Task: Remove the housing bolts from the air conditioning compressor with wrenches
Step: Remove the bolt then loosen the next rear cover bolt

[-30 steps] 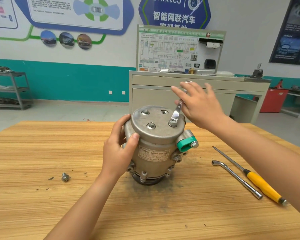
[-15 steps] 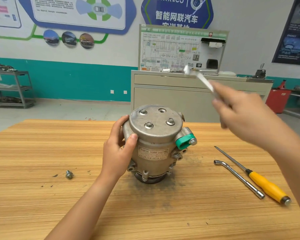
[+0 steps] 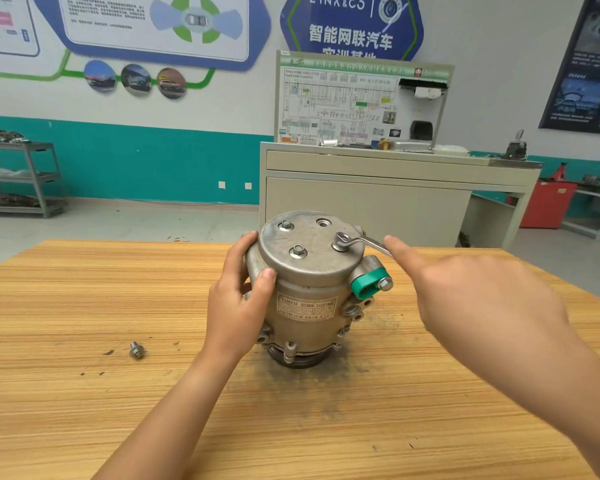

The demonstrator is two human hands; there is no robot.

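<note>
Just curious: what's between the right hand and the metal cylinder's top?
A silver wrench: its ring end sits on a housing bolt atop the compressor, handle reaching the right hand. Head view shows it.

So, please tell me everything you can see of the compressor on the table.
The compressor is a dull grey metal cylinder standing upright on the wooden table. Its round top cap shows two free bolts, one empty hole, and a wrench ringed on another bolt. A pale label is on the front, a green fitting on the right. The left hand grips its left side.
</note>
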